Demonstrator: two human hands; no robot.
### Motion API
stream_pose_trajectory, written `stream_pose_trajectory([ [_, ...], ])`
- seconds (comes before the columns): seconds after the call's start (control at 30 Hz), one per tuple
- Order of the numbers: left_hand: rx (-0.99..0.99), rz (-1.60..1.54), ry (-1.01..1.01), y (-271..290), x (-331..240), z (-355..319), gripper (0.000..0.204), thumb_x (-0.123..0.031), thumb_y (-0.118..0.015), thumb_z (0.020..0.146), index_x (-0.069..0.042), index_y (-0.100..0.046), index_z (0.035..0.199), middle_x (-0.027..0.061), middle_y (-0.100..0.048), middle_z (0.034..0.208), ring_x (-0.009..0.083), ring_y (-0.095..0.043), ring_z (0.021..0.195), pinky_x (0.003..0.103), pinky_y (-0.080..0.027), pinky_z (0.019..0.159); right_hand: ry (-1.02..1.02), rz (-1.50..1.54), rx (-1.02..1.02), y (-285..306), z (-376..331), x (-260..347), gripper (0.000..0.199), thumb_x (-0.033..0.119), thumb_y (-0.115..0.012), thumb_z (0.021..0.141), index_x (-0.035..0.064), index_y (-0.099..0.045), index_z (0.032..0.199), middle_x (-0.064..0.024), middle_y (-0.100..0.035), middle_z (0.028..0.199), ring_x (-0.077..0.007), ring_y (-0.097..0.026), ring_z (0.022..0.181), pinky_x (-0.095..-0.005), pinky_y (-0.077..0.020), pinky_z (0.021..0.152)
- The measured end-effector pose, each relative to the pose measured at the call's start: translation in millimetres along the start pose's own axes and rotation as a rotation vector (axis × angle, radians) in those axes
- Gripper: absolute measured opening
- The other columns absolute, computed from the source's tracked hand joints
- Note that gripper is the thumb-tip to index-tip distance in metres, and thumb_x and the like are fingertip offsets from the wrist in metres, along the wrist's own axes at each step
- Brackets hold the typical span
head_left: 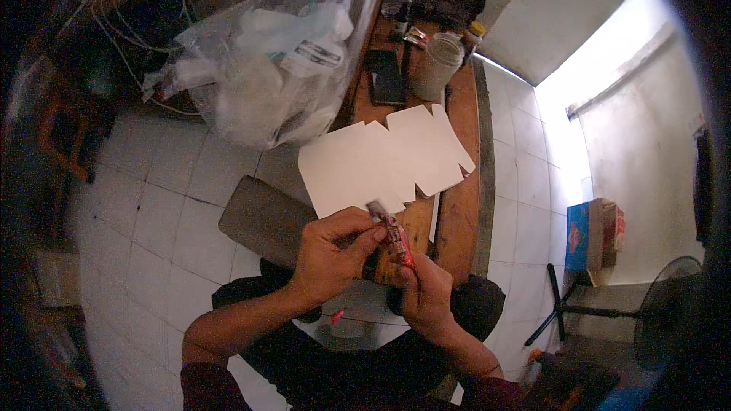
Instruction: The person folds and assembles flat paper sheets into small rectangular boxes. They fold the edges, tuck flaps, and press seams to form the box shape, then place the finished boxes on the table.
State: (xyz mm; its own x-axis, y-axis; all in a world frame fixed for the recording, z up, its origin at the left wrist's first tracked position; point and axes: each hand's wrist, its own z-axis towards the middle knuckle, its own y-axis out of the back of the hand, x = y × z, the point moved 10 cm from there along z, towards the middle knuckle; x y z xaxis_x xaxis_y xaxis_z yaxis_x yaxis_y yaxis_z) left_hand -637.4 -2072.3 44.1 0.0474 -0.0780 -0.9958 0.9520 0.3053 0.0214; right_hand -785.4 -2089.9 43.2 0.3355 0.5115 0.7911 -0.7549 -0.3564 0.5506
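Head view shows both hands meeting over the near end of the brown wooden bench (457, 205). Left hand (331, 255) pinches the top of a small red glue tube (394, 237) with thumb and fingers pressed together; right hand (428, 295) grips its lower end. Just beyond lies the flat white die-cut cardboard blank (381, 160). Uncapping seems in hand; next probably calls for a steady twist while the lower grip holds firm.
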Motion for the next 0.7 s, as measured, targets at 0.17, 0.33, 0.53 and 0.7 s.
stream_pose_trajectory([
  [0.17, -0.002, -0.023, 0.106, -9, 14, 5, 0.009, -0.007, -0.063, 0.086, 0.002, -0.063, 0.086, 0.0070, -0.065, 0.085, 0.0110, -0.060, 0.081, 0.025, -0.047, 0.072, 0.012, -0.032, -0.035, 5, 3, -2, 0.013, 0.012, -0.052, 0.089, -0.0005, -0.057, 0.090, -0.0190, -0.058, 0.072, -0.0359, -0.061, 0.065, -0.0383, -0.0460, 0.056],
  [0.33, 0.005, -0.294, 0.161, -31, 24, -2, 0.012, -0.011, -0.064, 0.087, 0.001, -0.062, 0.084, 0.0063, -0.066, 0.083, 0.0093, -0.062, 0.077, 0.025, -0.049, 0.068, -0.091, -0.024, 0.120, -13, 0, -18, 0.012, 0.010, -0.057, 0.086, 0.0007, -0.060, 0.093, -0.0189, -0.059, 0.071, -0.0344, -0.062, 0.065, -0.0378, -0.0464, 0.055],
  [0.53, 0.089, 0.154, 0.045, -32, 21, -2, 0.015, -0.014, -0.067, 0.085, 0.000, -0.067, 0.086, 0.0074, -0.069, 0.078, 0.0088, -0.063, 0.069, 0.025, -0.051, 0.064, -0.135, 0.063, -0.145, 50, 23, -15, 0.008, 0.008, -0.068, 0.077, 0.0004, -0.064, 0.078, -0.0125, -0.065, 0.076, -0.0238, -0.064, 0.073, -0.0319, -0.0493, 0.066],
  [0.7, 0.132, 0.178, 0.065, -42, 28, -8, 0.013, -0.014, -0.069, 0.083, -0.002, -0.071, 0.087, 0.0074, -0.070, 0.080, 0.0093, -0.063, 0.070, 0.025, -0.050, 0.061, 0.105, 0.109, -0.291, 63, 15, 0, 0.015, -0.001, -0.072, 0.070, 0.0011, -0.067, 0.084, -0.0114, -0.064, 0.079, -0.0246, -0.063, 0.075, -0.0324, -0.0494, 0.068],
])
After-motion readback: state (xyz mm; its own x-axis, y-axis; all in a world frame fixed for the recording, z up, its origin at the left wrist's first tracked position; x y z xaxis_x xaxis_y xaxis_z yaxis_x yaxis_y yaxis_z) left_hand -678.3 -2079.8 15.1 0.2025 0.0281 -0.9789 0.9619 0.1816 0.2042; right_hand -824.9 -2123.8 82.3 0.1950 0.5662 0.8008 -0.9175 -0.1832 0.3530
